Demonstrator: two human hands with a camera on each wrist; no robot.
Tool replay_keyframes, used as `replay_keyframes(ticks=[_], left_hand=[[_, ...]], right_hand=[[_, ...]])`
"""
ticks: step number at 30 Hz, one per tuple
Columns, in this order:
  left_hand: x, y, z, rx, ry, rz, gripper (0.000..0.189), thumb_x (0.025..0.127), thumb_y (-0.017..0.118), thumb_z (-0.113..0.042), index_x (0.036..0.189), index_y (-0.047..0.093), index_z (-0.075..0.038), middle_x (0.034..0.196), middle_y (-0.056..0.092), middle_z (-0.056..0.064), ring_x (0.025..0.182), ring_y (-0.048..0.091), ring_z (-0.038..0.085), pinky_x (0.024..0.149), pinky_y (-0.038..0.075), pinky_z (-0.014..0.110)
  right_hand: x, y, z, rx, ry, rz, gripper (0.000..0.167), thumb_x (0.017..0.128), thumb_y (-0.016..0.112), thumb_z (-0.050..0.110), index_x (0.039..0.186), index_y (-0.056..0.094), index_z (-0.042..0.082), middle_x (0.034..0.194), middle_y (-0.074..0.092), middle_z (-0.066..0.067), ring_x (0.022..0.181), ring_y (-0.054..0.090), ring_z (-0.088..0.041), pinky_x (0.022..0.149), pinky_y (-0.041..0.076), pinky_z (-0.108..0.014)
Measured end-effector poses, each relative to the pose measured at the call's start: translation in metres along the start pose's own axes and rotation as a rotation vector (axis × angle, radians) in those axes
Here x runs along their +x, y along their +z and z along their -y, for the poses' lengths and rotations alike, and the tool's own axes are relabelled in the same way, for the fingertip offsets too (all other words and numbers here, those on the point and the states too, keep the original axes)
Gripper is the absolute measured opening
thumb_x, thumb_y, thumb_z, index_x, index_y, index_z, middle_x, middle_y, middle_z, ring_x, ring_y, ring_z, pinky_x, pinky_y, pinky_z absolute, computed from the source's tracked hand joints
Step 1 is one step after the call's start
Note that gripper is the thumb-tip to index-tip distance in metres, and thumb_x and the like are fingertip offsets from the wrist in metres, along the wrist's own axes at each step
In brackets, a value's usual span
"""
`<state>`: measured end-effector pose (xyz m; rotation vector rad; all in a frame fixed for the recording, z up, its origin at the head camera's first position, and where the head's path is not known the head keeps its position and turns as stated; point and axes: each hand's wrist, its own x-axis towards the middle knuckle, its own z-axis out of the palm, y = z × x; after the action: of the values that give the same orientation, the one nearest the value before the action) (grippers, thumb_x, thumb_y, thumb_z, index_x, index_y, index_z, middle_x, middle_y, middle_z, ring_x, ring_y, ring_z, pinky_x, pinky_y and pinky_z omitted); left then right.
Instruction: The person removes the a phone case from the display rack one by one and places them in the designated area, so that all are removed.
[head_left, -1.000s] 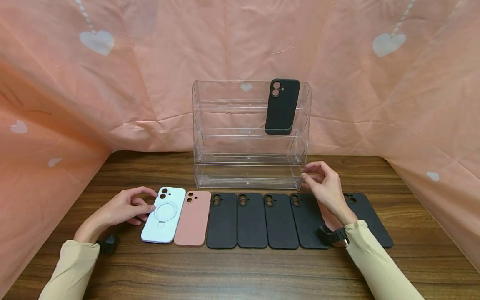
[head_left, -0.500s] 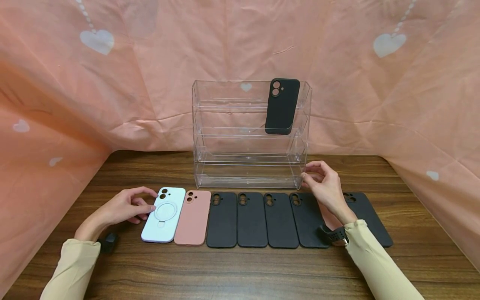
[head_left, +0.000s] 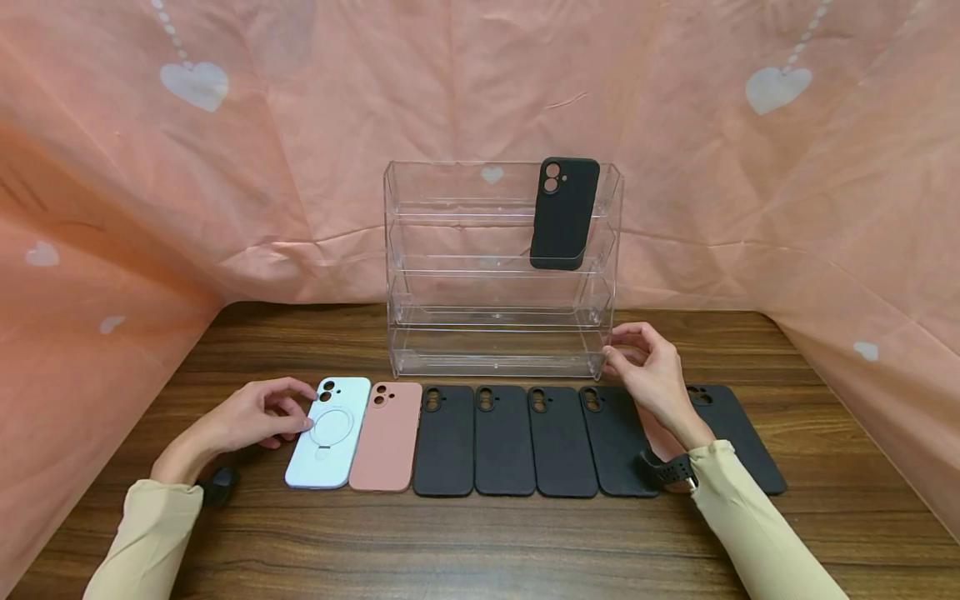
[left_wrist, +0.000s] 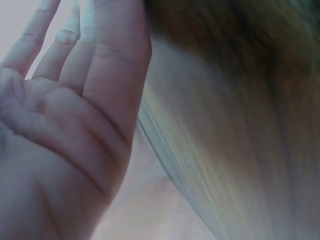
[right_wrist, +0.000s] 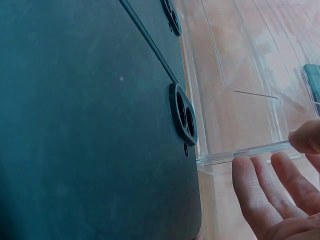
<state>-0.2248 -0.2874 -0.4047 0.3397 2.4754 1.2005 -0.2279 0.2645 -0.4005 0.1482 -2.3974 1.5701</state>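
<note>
In the head view my left hand (head_left: pixel 243 417) touches the left edge of a white phone case (head_left: pixel 322 462) with thumb and index fingertip. That case has a grey ring printed on its back and lies flat on the table. The palm (left_wrist: pixel 60 130) fills the left of the left wrist view; the fingertips are out of frame. My right hand (head_left: pixel 654 375) rests its fingertips against the lower right side of a clear tiered display stand (head_left: pixel 495 367), fingers fairly straight. In the right wrist view, the thumb (right_wrist: pixel 306 137) lies at the same side panel. A black phone case (head_left: pixel 566 221) stands in an upper tier.
Left to right beside the white case lie a pink case (head_left: pixel 386 446), several black cases (head_left: pixel 505 450), another pink case (head_left: pixel 654 433) partly under my right wrist, and a black case (head_left: pixel 738 442) at the far right. Pink cloth (head_left: pixel 300 167) hangs around the wooden table (head_left: pixel 465 550).
The left hand and the white case have shifted slightly toward me, and the case's top edge sits a little lower. The right hand and the stand stay in place.
</note>
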Motion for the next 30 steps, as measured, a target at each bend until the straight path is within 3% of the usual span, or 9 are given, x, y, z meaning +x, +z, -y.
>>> replay_keyframes(ticks=[8, 15, 23, 30], left_hand=[[0.000, -0.003, -0.004, 0.026, 0.020, -0.045, 0.044, 0.093, 0.076, -0.027, 0.129, 0.061, -0.007, 0.095, 0.069, 0.011, 0.081, 0.065, 0.016, 0.067, 0.061, 0.034], [0.003, -0.001, -0.012, -0.028, 0.137, -0.096, 0.039, 0.097, 0.071, -0.024, 0.130, 0.061, -0.004, 0.101, 0.070, 0.016, 0.085, 0.070, 0.011, 0.072, 0.063, 0.031], [0.013, 0.010, -0.030, -0.076, 0.223, -0.157, 0.039, 0.098, 0.070, -0.024, 0.130, 0.061, -0.003, 0.107, 0.069, 0.023, 0.088, 0.073, 0.018, 0.072, 0.064, 0.034], [0.020, 0.017, -0.051, -0.053, 0.284, -0.220, 0.033, 0.098, 0.071, -0.022, 0.128, 0.063, -0.013, 0.106, 0.071, 0.017, 0.088, 0.073, 0.025, 0.072, 0.063, 0.035]], right_hand=[[0.000, 0.000, -0.002, -0.001, 0.009, 0.005, 0.031, 0.098, 0.066, 0.008, 0.126, 0.057, -0.002, 0.123, 0.064, -0.027, 0.092, 0.075, -0.010, 0.077, 0.065, -0.032], [0.000, 0.000, -0.001, 0.004, 0.006, 0.003, 0.030, 0.098, 0.066, 0.007, 0.125, 0.057, -0.001, 0.123, 0.062, -0.029, 0.093, 0.075, -0.011, 0.077, 0.065, -0.031], [0.000, -0.001, -0.001, 0.004, 0.002, 0.003, 0.029, 0.097, 0.067, 0.006, 0.124, 0.058, -0.001, 0.120, 0.063, -0.027, 0.091, 0.075, -0.011, 0.077, 0.066, -0.032], [0.000, 0.000, -0.001, 0.001, -0.001, 0.001, 0.029, 0.097, 0.067, 0.005, 0.124, 0.058, -0.001, 0.117, 0.064, -0.022, 0.091, 0.075, -0.013, 0.077, 0.066, -0.034]])
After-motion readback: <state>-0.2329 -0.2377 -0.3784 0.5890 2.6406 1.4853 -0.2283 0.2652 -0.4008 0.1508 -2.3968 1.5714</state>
